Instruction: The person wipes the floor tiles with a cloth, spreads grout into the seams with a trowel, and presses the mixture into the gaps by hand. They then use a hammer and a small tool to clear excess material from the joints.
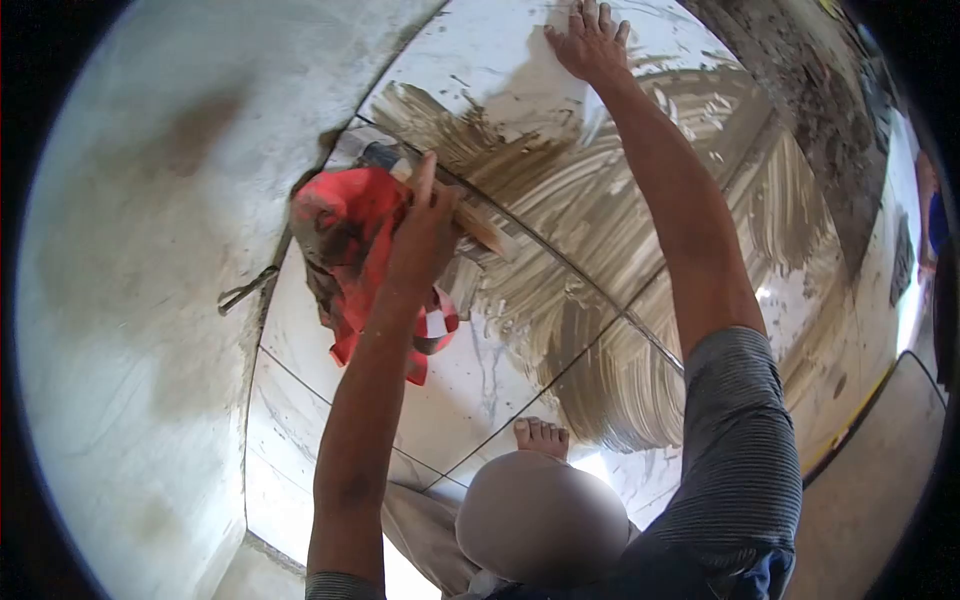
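My left hand (425, 235) is closed around a flat float (485, 232) with a tan edge, its index finger stretched along it. The float rests on the smeared tile near the wall, partly hidden by the hand. A dirty red cloth (345, 215) lies bunched beside that hand and forearm, on the tiles. My right hand (590, 45) leans with spread fingers on a white tile at the far side, holding nothing. Brown-grey grout (640, 210) covers the tiles in curved streaks between the two hands.
Dark joints run between the white floor tiles (470, 385). A pale wall (150, 250) rises on the left, with a small dark metal piece (247, 290) at its foot. Rough dirty ground (800, 90) borders the tiles at upper right. My bare foot (542, 436) is below.
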